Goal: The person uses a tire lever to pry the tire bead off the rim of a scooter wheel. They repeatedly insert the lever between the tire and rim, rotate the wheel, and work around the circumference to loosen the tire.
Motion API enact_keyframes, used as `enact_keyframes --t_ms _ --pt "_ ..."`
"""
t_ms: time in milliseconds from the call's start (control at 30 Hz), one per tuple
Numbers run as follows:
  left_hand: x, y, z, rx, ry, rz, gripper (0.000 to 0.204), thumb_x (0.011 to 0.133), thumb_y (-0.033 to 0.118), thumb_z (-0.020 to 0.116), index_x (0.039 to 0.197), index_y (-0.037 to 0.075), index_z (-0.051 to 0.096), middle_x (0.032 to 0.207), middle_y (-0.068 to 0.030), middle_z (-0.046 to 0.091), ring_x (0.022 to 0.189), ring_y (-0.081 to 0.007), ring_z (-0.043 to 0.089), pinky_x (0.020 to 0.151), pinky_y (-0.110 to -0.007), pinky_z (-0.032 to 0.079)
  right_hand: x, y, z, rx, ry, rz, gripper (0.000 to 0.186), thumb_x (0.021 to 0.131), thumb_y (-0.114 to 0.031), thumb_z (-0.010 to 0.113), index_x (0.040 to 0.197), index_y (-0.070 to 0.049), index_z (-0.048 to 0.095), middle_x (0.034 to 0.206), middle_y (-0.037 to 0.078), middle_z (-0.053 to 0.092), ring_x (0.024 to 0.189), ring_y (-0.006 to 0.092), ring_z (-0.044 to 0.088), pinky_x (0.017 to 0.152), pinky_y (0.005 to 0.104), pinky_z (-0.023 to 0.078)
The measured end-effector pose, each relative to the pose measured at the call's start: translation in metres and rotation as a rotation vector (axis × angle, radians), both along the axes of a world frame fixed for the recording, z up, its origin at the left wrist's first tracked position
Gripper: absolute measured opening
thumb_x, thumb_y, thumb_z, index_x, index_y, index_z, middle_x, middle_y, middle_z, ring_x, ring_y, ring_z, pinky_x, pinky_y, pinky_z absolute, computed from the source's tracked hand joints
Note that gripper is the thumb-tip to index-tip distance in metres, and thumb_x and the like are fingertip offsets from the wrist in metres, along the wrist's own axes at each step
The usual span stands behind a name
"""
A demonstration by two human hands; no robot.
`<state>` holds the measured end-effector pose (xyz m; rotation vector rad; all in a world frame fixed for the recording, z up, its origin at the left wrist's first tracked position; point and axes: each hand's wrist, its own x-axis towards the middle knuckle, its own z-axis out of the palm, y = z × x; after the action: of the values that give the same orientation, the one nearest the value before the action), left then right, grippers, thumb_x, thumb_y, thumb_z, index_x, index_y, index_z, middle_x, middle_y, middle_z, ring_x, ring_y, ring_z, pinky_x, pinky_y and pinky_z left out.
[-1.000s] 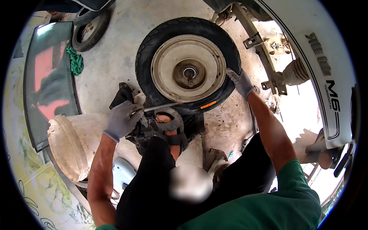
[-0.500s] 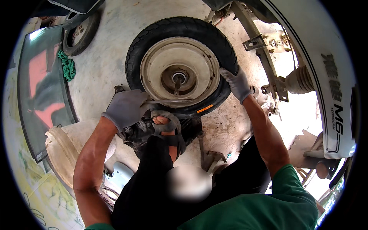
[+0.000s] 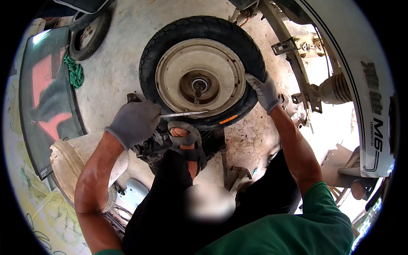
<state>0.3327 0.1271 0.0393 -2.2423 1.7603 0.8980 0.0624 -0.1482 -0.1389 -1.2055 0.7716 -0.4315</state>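
Note:
A wheel stands in front of me, a black tire [image 3: 153, 46] on a cream metal rim [image 3: 187, 55] with an axle [image 3: 198, 91] sticking out of its hub. My left hand [image 3: 135, 121], in a grey glove, is closed around a thin metal tire lever [image 3: 182, 114]. The lever's tip reaches over the rim's near edge. With my right hand [image 3: 264, 92], also gloved, I grip the tire's right side, thumb on the face and fingers mostly hidden behind. My sandaled foot [image 3: 182, 132] is up against the tire's near edge.
At right stands a vehicle with a white panel [image 3: 340, 34] and a metal frame [image 3: 278, 29]. A white bucket [image 3: 85, 159] lies at left, beside a dark glass panel [image 3: 46, 97]. Green cord [image 3: 74, 72] and another tire [image 3: 91, 38] are farther back.
My left hand has drawn slightly left and down, and the lever's tip has slid left along the rim. The wheel has shifted very little; my right hand keeps its grip.

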Motion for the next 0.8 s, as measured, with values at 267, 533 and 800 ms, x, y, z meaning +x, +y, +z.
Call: enact_keyframes --t_ms 267,533,800 --pt "-0.001 -0.004 -0.032 0.008 0.214 -0.033 0.029 0.091 0.026 0.064 0.111 0.005 0.072 0.103 -0.0182 0.073 0.101 -0.0369 0.069 0.092 -0.048 0.053 0.001 0.001 -0.009 0.056 -0.029 -0.059 0.062 0.087 -0.029 0.089 0.131 0.004 0.059 0.117 0.005 0.071 0.104 0.01 0.066 0.092 0.0264 0.054" --pt "0.033 -0.017 -0.03 0.11 0.11 0.123 0.031 0.089 0.033 0.07 0.104 0.007 0.076 0.1 -0.017 0.075 0.098 -0.0364 0.07 0.089 -0.045 0.055 0.002 0.002 -0.007 0.06 -0.05 -0.077 0.065 0.086 -0.03 0.09 0.131 0.004 0.059 0.119 0.005 0.071 0.105 0.0108 0.066 0.094 0.0271 0.054" --pt "0.03 -0.033 -0.021 0.163 0.165 0.185 0.03 0.09 0.036 0.072 0.096 0.007 0.079 0.082 -0.0102 0.077 0.08 -0.029 0.074 0.078 -0.039 0.057 0.006 0.005 0.003 -0.063 -0.035 -0.073 0.066 0.086 -0.034 0.09 0.131 0.004 0.06 0.116 0.005 0.071 0.102 0.0105 0.066 0.092 0.0269 0.054"
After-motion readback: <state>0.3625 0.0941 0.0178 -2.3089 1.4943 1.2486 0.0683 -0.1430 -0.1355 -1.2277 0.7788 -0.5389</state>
